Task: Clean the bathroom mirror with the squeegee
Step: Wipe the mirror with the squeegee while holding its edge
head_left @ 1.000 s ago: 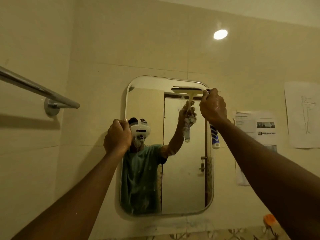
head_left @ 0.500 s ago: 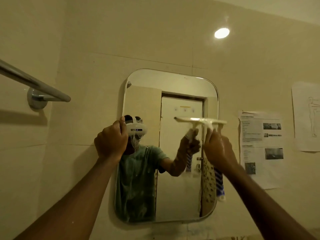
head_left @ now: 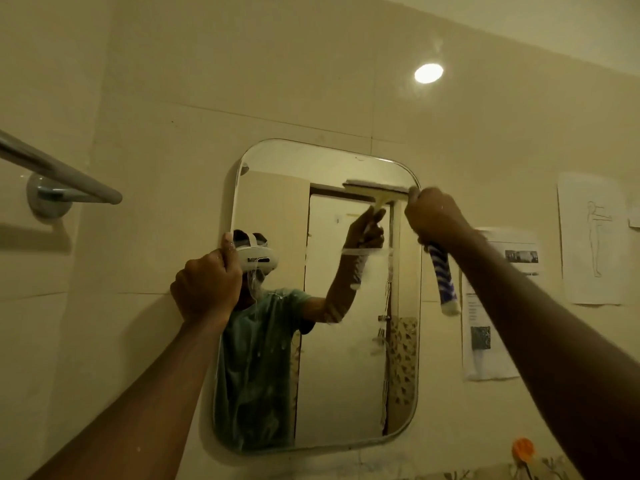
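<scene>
A rounded rectangular mirror [head_left: 346, 393] hangs on the tiled wall. My right hand [head_left: 434, 216] grips the squeegee [head_left: 375, 189], whose pale blade lies flat against the glass near the mirror's upper right corner. The blue-and-white striped handle [head_left: 442, 278] sticks out below my fist. My left hand [head_left: 207, 284] clasps the mirror's left edge at about mid-height, thumb up along the rim. A thin streak of water crosses the glass below the blade. The mirror reflects a person wearing a headset.
A chrome towel bar [head_left: 59, 174] juts from the wall at the left. Printed paper sheets [head_left: 498, 306] and a figure drawing [head_left: 594, 237] are stuck to the wall on the right. An orange object [head_left: 523, 448] sits at the lower right.
Half a second ago the squeegee blade was at mid-mirror height; my right hand has since lifted it back up near the top right corner. My left hand stays on the mirror's edge.
</scene>
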A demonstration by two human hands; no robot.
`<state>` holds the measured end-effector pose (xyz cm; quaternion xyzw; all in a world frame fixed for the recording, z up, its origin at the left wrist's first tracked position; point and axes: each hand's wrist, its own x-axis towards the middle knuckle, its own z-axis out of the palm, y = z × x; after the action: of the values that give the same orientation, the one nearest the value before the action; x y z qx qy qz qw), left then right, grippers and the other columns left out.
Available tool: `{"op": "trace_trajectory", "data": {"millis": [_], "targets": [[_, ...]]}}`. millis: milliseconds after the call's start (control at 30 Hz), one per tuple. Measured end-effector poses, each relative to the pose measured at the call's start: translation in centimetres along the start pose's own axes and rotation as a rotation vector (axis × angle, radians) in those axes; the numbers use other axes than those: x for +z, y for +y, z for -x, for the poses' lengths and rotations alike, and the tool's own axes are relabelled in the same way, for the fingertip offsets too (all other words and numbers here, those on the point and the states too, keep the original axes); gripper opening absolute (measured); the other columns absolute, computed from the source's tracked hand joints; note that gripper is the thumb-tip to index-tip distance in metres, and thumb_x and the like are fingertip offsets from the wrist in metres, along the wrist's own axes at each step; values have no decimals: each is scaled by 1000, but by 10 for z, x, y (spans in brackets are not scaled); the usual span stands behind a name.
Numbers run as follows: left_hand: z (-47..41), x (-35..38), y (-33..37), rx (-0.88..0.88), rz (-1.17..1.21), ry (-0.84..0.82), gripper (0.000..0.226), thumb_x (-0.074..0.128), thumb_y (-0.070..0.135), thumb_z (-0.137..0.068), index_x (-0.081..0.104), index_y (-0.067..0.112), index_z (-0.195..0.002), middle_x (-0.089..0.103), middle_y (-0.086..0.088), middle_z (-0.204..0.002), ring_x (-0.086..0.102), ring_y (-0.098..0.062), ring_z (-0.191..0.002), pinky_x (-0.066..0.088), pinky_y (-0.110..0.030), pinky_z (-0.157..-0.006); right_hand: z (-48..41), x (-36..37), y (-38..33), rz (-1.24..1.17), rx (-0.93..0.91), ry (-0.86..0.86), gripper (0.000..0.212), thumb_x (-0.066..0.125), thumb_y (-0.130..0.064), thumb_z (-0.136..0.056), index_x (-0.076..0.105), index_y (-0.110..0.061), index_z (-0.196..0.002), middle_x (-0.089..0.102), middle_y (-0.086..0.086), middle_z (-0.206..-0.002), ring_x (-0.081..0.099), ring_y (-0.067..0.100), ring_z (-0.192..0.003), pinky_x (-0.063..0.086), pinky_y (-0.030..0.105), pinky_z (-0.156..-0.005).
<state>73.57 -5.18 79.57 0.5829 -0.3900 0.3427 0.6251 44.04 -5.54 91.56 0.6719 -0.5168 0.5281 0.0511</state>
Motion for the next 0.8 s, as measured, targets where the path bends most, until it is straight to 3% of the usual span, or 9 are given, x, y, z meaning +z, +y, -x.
{"op": "trace_trajectory", "data": {"millis": [100, 167, 300, 567, 700, 800], "targets": [[0, 0, -2, 11, 6, -3, 68, 29, 46, -101, 67, 3, -65, 61, -18, -54, 58, -34, -48, 36, -26, -52, 36, 32, 33, -91, -8, -4, 35, 32, -28, -104, 51, -13, -79, 55, 3, -65, 51, 12, -48, 49, 26, -45], [0, 0, -2, 12, -4, 2, 68, 29, 45, -101, 66, 1, -64, 59, -18, -53, 57, -33, -47, 36, -26, -52, 64, 51, 50, -122, -11, 0, 36, 31, -29, -105, 52, -18, -77, 55, 1, -60, 48, 9, -43, 43, 21, -39], [0, -4, 1, 12, -11, -9, 67, 30, 44, -101, 66, 1, -66, 60, -19, -56, 57, -33, -50, 34, -27, -53, 82, 53, 54, -56, 12, -59, 40, 31, -30, -105, 55, -15, -76, 55, 2, -62, 50, 11, -48, 45, 24, -46], [3, -2, 1, 7, 7, 15, 67, 32, 45, -101, 62, 2, -60, 44, -8, -47, 45, -24, -41, 30, -23, -49, -15, -7, -14, -75, -48, 30, 33, 36, -27, -104, 52, -10, -82, 54, 3, -69, 55, 15, -56, 53, 29, -58], [4, -1, 2, 4, -9, 28, 68, 32, 47, -101, 60, 5, -56, 43, -6, -44, 42, -21, -38, 31, -21, -48, 9, 20, 14, -78, -59, 8, 34, 32, -32, -105, 55, -11, -89, 57, 2, -69, 53, 11, -51, 45, 22, -46], [3, 0, 3, 4, -36, 31, 69, 31, 47, -101, 59, 5, -54, 42, -7, -43, 41, -21, -37, 35, -25, -47, 60, 49, 53, -136, -43, -4, 33, 33, -32, -104, 53, -19, -81, 58, 2, -67, 50, 8, -47, 40, 20, -42]]}}
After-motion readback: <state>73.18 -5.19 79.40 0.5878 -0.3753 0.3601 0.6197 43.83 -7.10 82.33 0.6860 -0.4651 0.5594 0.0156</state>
